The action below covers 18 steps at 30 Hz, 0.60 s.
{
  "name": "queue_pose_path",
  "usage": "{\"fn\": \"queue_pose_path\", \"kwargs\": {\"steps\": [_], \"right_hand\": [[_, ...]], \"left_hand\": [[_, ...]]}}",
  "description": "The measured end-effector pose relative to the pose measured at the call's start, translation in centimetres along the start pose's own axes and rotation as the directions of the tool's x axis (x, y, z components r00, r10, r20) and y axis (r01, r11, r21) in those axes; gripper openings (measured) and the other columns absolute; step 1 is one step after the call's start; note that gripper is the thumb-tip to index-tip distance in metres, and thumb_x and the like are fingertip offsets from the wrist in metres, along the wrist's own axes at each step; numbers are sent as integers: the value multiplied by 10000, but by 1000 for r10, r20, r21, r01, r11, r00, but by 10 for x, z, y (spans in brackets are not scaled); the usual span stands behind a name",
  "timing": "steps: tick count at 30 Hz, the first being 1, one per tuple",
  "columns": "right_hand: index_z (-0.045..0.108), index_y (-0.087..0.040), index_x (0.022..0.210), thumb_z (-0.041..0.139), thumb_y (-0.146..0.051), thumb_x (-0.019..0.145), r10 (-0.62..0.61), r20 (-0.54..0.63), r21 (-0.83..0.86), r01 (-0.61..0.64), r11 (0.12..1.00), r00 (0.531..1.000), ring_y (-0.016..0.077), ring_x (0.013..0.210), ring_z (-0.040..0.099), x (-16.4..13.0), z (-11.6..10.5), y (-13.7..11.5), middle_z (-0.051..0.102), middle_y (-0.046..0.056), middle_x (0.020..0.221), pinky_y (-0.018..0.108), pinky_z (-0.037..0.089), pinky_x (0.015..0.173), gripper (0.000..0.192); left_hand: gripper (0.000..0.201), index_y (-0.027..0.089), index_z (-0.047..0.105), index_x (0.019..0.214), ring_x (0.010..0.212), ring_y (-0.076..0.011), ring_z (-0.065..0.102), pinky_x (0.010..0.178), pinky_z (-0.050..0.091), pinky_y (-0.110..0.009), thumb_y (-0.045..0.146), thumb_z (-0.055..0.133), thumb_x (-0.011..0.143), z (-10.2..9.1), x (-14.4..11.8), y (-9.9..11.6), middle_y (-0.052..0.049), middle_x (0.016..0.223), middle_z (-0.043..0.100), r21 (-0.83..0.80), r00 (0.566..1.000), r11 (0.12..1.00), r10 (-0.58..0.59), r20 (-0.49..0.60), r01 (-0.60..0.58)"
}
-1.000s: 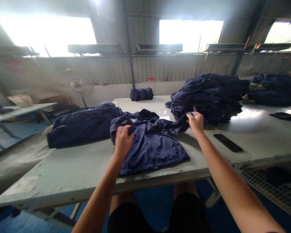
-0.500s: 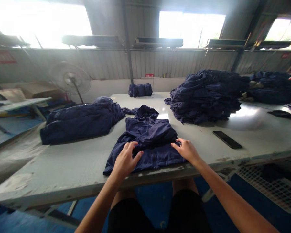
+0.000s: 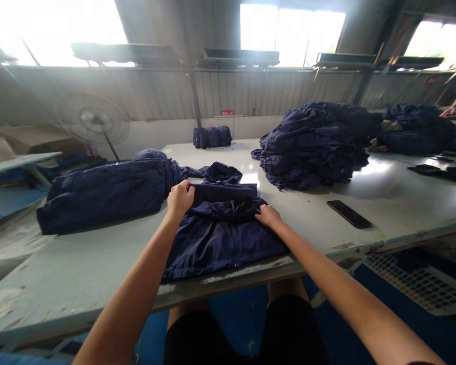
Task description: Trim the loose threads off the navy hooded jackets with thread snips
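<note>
My left hand [image 3: 180, 196] has moved up from the hem to clench the folded sleeve of the navy jacket [image 3: 220, 238] on the table [image 3: 99, 263], arm outstretched, while my right hand [image 3: 268, 217] presses flat, grasping nothing.

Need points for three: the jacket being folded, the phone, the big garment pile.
jacket [image 3: 220, 238], head view, on its lower front panel.
phone [image 3: 348, 214], head view, middle of its dark face.
garment pile [image 3: 311, 147], head view, centre of the heap's near side.
</note>
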State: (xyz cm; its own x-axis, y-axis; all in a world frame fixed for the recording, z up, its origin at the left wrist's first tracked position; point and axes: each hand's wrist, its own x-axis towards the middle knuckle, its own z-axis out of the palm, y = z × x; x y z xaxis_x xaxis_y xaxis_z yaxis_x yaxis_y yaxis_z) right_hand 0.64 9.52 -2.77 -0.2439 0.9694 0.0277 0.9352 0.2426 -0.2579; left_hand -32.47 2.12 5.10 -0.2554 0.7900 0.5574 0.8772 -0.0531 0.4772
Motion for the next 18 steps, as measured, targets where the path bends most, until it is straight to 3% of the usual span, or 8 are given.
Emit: {"fn": "queue_pose_path", "kwargs": {"steps": [4, 7, 9, 11, 12, 14, 18], "right_hand": [[671, -174, 1310, 694, -385, 1039, -75, -8, 20, 75, 997, 997, 247, 1104, 712, -10, -31, 12, 694, 107, 1302, 451, 620, 936, 344], [752, -146, 963, 663, -484, 1034, -135, -51, 33, 137, 990, 989, 217, 853, 738, -44, -63, 36, 763, 64, 914, 329, 576, 775, 357], [752, -166, 804, 678, -554, 991, -155, -88, 36, 158, 987, 984, 235, 728, 725, -74, -71, 53, 737, 55, 726, 308, 497, 655, 437], [793, -191, 980, 672, -599, 972, -188, -149, 49, 197, 979, 971, 255, 727, 731, -101, -60, 66, 786, 70, 799, 325, 482, 652, 425], [788, -201, 1127, 657, -616, 976, -246, -174, 51, 258, 965, 954, 272, 770, 747, -111, -48, 69, 815, 92, 897, 342, 503, 686, 460], [715, -196, 1355, 640, -659, 975, -390, -161, 26, 399, 916, 906, 322, 923, 769, -124, -17, 70, 820, 157, 1104, 409, 549, 805, 604], [699, -114, 1388, 769, -739, 832, -561, -63, -7, 562, 827, 826, 410, 1087, 724, -128, 28, 65, 779, 224, 1178, 569, 529, 984, 840]], "left_hand": [[374, 169, 647, 1345, 1142, -255, 695, 968, 616, -475, 381, 680, 1038, -7, -6, 1, -119, 1348, 670, 16, 997, 997, 73, -3, -73], [344, 185, 655, 1333, 1172, -259, 679, 1014, 590, -489, 382, 651, 1051, -29, -37, -3, -114, 1342, 672, 51, 988, 987, 148, 49, -150], [272, 218, 715, 1261, 1161, -264, 667, 1054, 559, -492, 368, 639, 1046, -45, -73, -11, -87, 1254, 710, 74, 965, 973, 204, 166, -218], [202, 279, 799, 1124, 1135, -285, 657, 1060, 543, -500, 393, 716, 979, -56, -118, -23, -64, 1189, 740, 88, 920, 956, 240, 309, -279], [225, 310, 820, 1105, 1170, -314, 642, 1066, 535, -529, 437, 775, 925, -58, -140, -31, -64, 1258, 735, 99, 900, 950, 243, 362, -296], [402, 350, 794, 1246, 1302, -385, 577, 1089, 508, -616, 524, 805, 883, -55, -179, -47, -79, 1466, 658, 138, 875, 943, 216, 433, -302], [679, 364, 507, 1598, 1450, -392, 455, 1163, 461, -638, 532, 704, 970, -41, -224, -69, -88, 1650, 503, 180, 865, 942, 168, 473, -282]]}}
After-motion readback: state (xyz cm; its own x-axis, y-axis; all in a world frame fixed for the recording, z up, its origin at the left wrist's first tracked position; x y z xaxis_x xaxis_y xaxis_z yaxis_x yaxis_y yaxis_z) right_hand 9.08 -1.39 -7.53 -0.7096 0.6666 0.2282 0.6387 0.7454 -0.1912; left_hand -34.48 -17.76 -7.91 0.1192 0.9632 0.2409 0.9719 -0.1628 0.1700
